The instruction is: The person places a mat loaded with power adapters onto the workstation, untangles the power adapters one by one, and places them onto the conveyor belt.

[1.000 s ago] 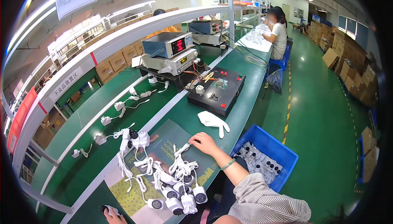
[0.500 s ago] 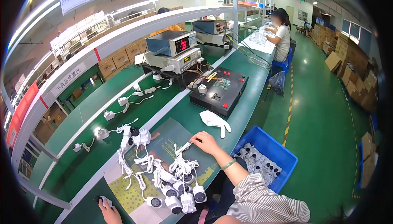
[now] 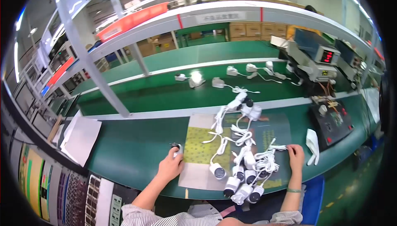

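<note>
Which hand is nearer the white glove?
Right. The right hand is just left of the white glove, apart from it; the left hand is farther off, at the mat's left edge.

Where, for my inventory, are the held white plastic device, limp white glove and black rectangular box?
White plastic device [image 3: 179,151], head view: exposed casing.
Limp white glove [image 3: 312,143], head view: middle.
Black rectangular box [image 3: 337,131], head view: bare top.

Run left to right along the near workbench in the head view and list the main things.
White papers, left hand, heaped white adapters, right hand, white glove, black box.
</note>
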`<action>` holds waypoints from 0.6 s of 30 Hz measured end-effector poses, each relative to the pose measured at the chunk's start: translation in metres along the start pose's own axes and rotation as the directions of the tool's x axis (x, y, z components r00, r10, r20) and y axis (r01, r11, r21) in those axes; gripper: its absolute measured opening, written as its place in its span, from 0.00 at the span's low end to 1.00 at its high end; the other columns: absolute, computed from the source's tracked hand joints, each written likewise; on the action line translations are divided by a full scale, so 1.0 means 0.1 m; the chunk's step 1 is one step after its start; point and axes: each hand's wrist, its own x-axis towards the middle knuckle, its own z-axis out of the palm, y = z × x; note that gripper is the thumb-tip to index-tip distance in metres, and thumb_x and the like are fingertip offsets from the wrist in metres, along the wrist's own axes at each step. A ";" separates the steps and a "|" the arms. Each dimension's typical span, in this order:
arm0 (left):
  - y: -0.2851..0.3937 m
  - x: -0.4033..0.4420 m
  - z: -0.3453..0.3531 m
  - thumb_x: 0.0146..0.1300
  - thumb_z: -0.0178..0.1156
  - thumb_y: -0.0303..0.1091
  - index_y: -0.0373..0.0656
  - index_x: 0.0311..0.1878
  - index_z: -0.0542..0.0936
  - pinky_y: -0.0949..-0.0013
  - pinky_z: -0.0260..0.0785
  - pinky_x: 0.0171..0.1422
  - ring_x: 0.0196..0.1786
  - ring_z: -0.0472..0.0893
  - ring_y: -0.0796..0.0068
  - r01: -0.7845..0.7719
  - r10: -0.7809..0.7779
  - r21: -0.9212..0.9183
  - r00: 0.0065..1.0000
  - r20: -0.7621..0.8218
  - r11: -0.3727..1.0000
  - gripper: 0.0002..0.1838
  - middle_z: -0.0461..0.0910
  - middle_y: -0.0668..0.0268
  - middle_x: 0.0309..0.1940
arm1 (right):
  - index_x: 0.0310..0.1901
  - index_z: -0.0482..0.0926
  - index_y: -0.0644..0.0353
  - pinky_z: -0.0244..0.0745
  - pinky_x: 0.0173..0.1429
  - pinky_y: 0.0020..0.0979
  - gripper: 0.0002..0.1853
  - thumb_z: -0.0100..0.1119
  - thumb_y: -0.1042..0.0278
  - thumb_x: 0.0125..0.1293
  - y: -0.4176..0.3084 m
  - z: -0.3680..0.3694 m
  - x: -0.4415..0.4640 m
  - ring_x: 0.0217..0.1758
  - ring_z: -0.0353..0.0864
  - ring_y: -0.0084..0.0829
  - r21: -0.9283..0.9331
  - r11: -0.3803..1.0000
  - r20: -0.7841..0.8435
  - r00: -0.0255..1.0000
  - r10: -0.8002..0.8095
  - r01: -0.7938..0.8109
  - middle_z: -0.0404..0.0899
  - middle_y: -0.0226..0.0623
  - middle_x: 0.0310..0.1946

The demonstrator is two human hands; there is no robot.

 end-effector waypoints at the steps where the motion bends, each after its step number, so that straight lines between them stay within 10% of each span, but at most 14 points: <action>1: -0.06 0.05 0.01 0.59 0.62 0.36 0.49 0.44 0.79 0.52 0.80 0.43 0.42 0.84 0.52 -0.021 0.021 -0.015 1.000 0.020 1.000 0.10 0.71 0.57 0.60 | 0.34 0.84 0.60 0.72 0.51 0.37 0.06 0.61 0.68 0.64 -0.02 0.00 0.00 0.45 0.79 0.40 0.005 1.000 0.004 1.000 -0.003 0.003 0.82 0.39 0.36; 6: -0.75 1.01 0.26 0.59 0.65 0.33 0.48 0.48 0.79 0.51 0.78 0.51 0.44 0.82 0.46 0.114 -0.113 0.118 0.993 -0.011 0.986 0.14 0.67 0.54 0.62 | 0.34 0.83 0.61 0.72 0.51 0.37 0.06 0.61 0.69 0.64 -0.03 -0.02 0.01 0.45 0.79 0.39 0.037 0.999 0.008 1.000 0.028 -0.028 0.82 0.38 0.35; 8: -1.09 1.46 0.40 0.58 0.66 0.31 0.43 0.57 0.76 0.50 0.71 0.63 0.57 0.76 0.42 -0.014 0.173 0.359 0.893 -0.416 0.933 0.22 0.63 0.50 0.68 | 0.34 0.83 0.61 0.72 0.50 0.37 0.06 0.61 0.69 0.64 -0.08 0.00 0.00 0.44 0.79 0.39 0.032 0.999 -0.002 0.999 0.043 -0.043 0.82 0.38 0.35; 10: -0.77 1.67 0.26 0.56 0.67 0.31 0.38 0.62 0.72 0.50 0.64 0.69 0.66 0.68 0.42 -0.026 0.063 0.106 0.929 -0.366 0.994 0.29 0.60 0.48 0.71 | 0.33 0.83 0.61 0.72 0.50 0.38 0.06 0.61 0.69 0.64 -0.01 0.01 -0.01 0.44 0.78 0.39 0.017 1.000 -0.027 1.000 0.011 -0.010 0.82 0.38 0.35; 18: 0.64 0.89 0.22 0.62 0.65 0.40 0.50 0.62 0.73 0.41 0.53 0.76 0.73 0.63 0.51 -0.576 0.567 -0.349 0.812 -0.140 0.739 0.26 0.66 0.56 0.67 | 0.34 0.83 0.61 0.72 0.49 0.37 0.06 0.61 0.68 0.64 0.00 0.02 0.02 0.44 0.80 0.40 0.001 1.000 -0.035 0.999 -0.018 0.018 0.83 0.39 0.35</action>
